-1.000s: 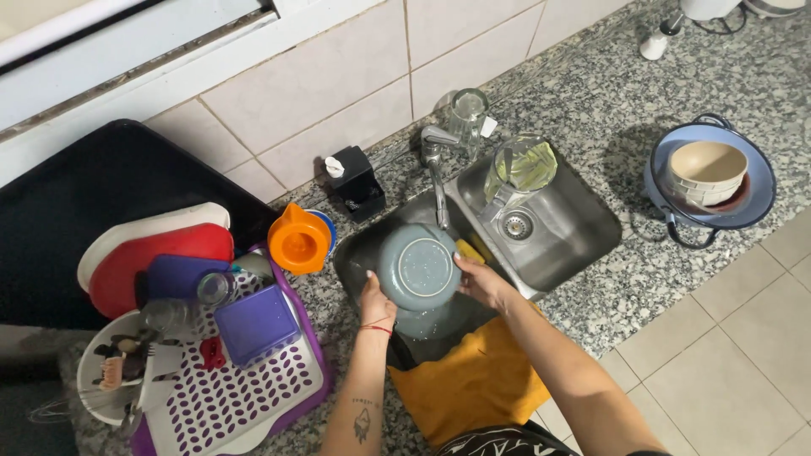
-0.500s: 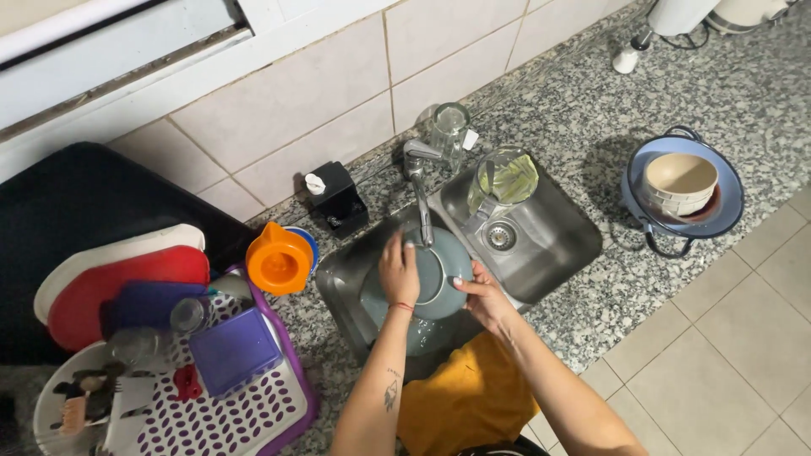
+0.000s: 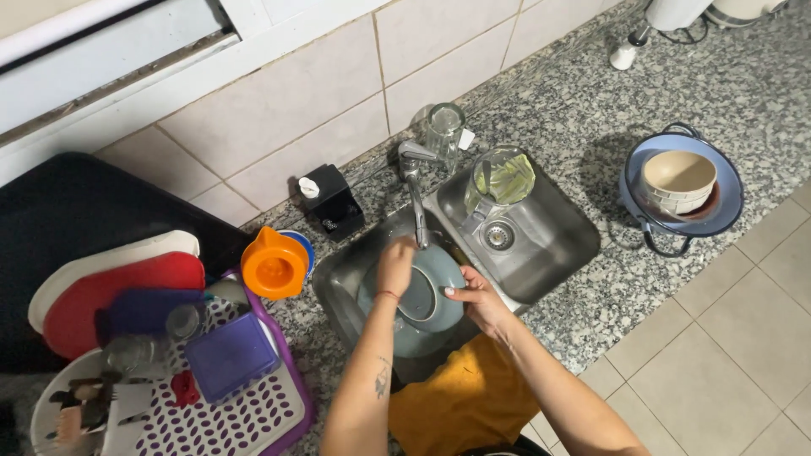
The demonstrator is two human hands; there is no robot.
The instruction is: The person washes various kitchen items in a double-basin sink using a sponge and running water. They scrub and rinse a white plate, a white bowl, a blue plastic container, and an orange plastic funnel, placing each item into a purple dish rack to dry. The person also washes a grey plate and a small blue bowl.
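Under the curved steel tap (image 3: 416,198), over the left sink basin (image 3: 338,291), the right hand (image 3: 480,297) grips a round grey-blue plate (image 3: 427,291) while the left hand (image 3: 396,264) presses flat, rubbing its face; next, seemingly, rinsing.

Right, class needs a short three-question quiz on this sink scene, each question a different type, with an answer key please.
1. True or false: both hands are on the grey-blue plate under the tap.
2. Multiple choice: where does the orange funnel-shaped piece sit? A) inside the right basin, B) on the counter between the purple drying rack and the sink, C) on the floor.
3. Fill in: the blue dish on the counter at right holds a cream ____.

Key
1. True: the left hand rests on the plate's face and the right hand grips its rim.
2. B
3. bowl
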